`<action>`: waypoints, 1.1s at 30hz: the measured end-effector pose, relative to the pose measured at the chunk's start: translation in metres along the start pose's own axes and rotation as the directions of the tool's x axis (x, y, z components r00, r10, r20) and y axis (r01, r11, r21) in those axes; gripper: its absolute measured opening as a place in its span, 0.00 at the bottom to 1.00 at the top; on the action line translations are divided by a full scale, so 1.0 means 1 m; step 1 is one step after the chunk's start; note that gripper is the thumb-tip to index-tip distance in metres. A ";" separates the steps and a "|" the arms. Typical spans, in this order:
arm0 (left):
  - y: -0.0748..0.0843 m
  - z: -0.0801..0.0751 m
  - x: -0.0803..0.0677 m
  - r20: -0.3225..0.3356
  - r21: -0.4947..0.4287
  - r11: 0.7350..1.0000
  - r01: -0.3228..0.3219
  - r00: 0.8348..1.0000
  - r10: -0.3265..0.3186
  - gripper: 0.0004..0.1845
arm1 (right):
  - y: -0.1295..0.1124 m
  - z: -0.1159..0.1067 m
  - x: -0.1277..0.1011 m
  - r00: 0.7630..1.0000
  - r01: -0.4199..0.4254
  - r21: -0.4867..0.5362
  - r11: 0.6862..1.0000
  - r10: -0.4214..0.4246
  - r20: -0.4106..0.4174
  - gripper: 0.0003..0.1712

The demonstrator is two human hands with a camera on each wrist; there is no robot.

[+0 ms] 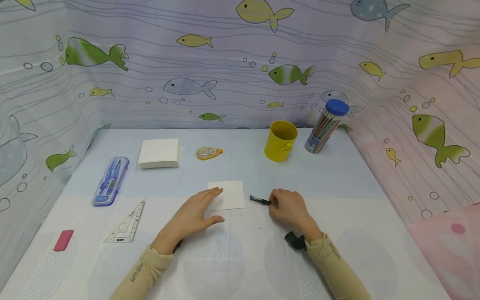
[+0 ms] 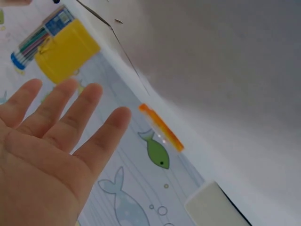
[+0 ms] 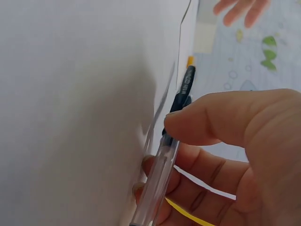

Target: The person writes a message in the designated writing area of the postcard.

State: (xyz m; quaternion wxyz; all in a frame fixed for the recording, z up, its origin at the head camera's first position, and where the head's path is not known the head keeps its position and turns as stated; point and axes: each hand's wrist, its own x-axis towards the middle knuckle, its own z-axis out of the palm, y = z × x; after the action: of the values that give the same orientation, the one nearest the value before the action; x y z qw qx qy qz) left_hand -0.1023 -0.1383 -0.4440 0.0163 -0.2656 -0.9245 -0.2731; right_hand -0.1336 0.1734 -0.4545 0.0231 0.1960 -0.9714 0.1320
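A small white card (image 1: 228, 194) lies on the table in front of me. My left hand (image 1: 196, 212) rests flat with straight fingers (image 2: 56, 117), its fingertips touching the card's left edge. To the card's right, my right hand (image 1: 288, 206) pinches a black-tipped clear pen (image 1: 260, 200) that lies low against the table, tip pointing toward the card. In the right wrist view the thumb and fingers (image 3: 207, 122) curl round the pen (image 3: 167, 160).
A stack of white cards (image 1: 159, 153), a correction tape (image 1: 209, 153), a yellow cup (image 1: 280, 140) and a tube of pencils (image 1: 325, 126) stand farther back. On the left lie a blue geometry case (image 1: 111, 181), a set square (image 1: 127, 218) and a pink eraser (image 1: 63, 240).
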 end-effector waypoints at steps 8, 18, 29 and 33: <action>0.002 0.002 -0.001 0.013 -0.026 1.000 0.005 1.000 -0.004 0.41 | -0.003 0.000 0.001 1.000 0.014 0.034 0.999 -0.014 -0.005 0.06; 0.001 0.003 0.000 0.023 -0.047 0.999 0.012 1.000 -0.011 0.40 | -0.014 -0.001 0.000 0.999 0.036 0.165 0.986 -0.037 0.006 0.07; 0.002 0.000 0.001 0.052 -0.087 0.996 0.019 0.999 -0.015 0.37 | -0.018 0.002 -0.003 0.990 0.100 0.435 0.895 -0.135 0.050 0.11; 0.004 0.001 0.002 0.067 -0.135 0.990 0.026 0.998 -0.017 0.35 | -0.022 0.003 -0.002 0.989 0.085 0.479 0.874 -0.133 0.067 0.12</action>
State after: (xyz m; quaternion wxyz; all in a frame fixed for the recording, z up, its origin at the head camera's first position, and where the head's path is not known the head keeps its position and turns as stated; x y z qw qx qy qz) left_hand -0.1023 -0.1340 -0.4420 -0.0353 -0.2649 -0.9065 -0.3268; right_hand -0.1228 0.1537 -0.4524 -0.0659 0.2564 -0.8969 0.3543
